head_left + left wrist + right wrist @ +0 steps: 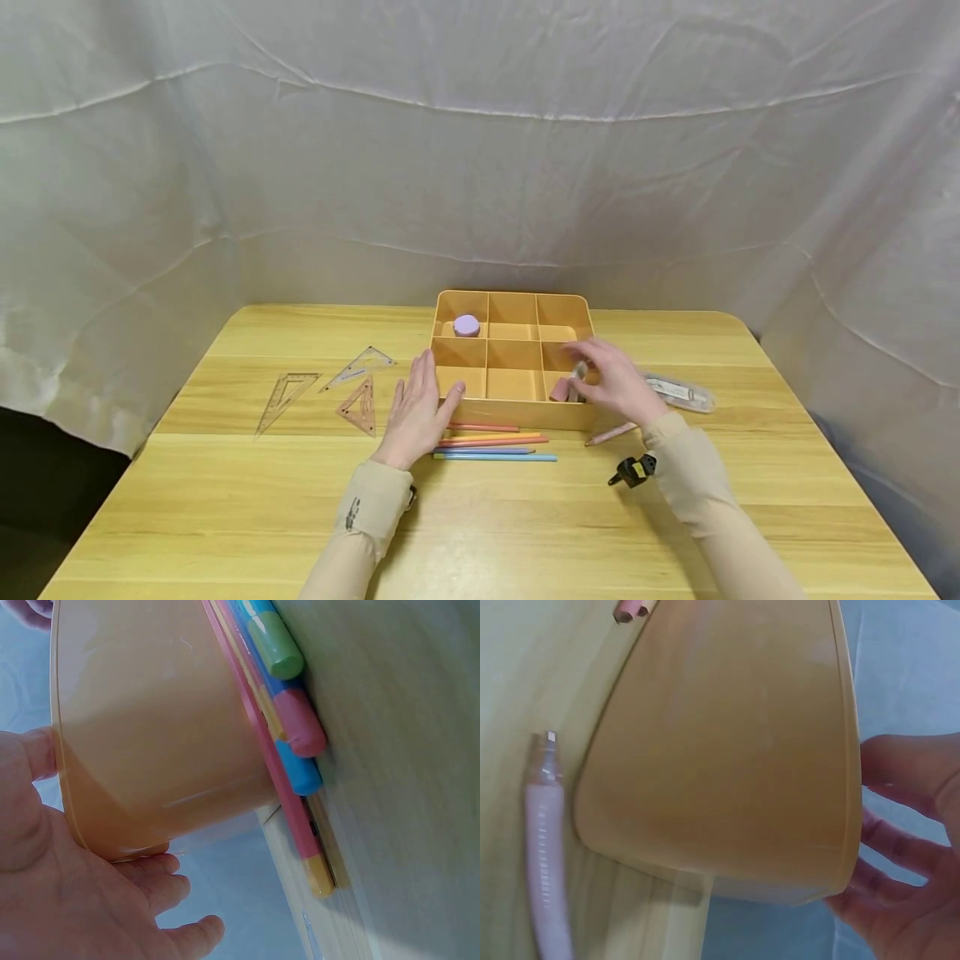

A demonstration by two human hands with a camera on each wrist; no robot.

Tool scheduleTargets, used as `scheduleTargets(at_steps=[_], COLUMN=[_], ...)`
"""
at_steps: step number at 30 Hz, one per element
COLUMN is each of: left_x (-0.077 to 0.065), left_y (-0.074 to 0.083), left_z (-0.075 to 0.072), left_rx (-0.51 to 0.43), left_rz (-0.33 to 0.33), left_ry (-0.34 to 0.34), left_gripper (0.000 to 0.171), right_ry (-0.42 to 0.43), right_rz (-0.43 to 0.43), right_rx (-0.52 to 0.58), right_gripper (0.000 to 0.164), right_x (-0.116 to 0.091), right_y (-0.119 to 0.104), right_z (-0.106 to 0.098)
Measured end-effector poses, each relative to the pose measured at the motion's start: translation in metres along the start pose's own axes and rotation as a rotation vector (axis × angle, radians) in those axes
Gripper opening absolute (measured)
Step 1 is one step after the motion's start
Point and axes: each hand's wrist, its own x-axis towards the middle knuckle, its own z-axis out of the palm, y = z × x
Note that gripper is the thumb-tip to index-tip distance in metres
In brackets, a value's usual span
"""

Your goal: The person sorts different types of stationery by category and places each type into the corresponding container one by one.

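Observation:
An orange organizer box with several compartments stands at the table's far side. My left hand rests against its front left corner, thumb at the rim and fingers extended. In the left wrist view, that hand touches the box's edge. My right hand reaches over the front right compartment, beside a pink block and a small greyish item. Whether its fingers pinch the greyish item is hidden. In the right wrist view, the right hand's fingers bend over the box rim. A purple rounded object sits in the back left compartment.
Several colored pencils lie before the box. A pale pink pen and a clear case lie to the right. Left of the box are a protractor-like ruler and two set squares, one pinkish, one larger.

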Motion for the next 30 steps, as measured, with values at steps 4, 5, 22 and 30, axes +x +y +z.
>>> scheduleTargets(at_steps=[4,5,22,30], left_x=[0.0,0.0,0.0,0.001], left_y=[0.0,0.0,-0.001,-0.002], left_z=[0.0,0.0,0.001,0.001], left_rx=[0.0,-0.001,0.006,0.009], left_rz=[-0.003,-0.003,0.001,0.003], left_ry=[-0.001,0.0,0.005,0.004], left_gripper=[0.083,0.083,0.083,0.083], right_ry=[-0.119,-0.148,-0.366,-0.399], right_rz=[0.004,0.005,0.088,0.055], right_rx=[-0.045,-0.059,-0.146,-0.204], right_gripper=[0.036,0.034,0.017,0.014], right_x=[0.008,0.01,0.03,0.036], right_y=[-0.001,-0.002,-0.004,-0.006], right_z=[-0.002,-0.002,0.01,0.012])
